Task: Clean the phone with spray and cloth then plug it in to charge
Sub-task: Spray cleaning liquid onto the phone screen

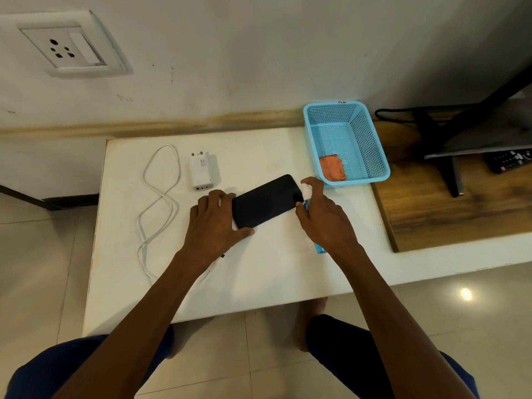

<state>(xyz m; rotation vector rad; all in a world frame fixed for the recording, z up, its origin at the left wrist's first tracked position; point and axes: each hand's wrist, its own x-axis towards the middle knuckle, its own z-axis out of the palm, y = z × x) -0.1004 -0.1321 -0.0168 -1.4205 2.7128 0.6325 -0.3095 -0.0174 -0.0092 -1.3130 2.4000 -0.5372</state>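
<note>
A black phone (266,200) lies flat on the white table (259,277), tilted up to the right. My left hand (214,223) holds its near left end, thumb along the lower edge and fingers over the top corner. My right hand (324,217) grips a small blue spray bottle (319,248) with a white nozzle, held just right of the phone's far end, a finger on top of the nozzle. An orange cloth (334,167) lies in the blue basket (377,145). A white charger adapter (202,171) and a white cable (159,203) lie left of the phone.
A wall socket (69,47) with a switch is on the wall at upper left. A wooden surface at right carries a black TV stand (452,171) and a remote (509,161). My knees are below the table's front edge.
</note>
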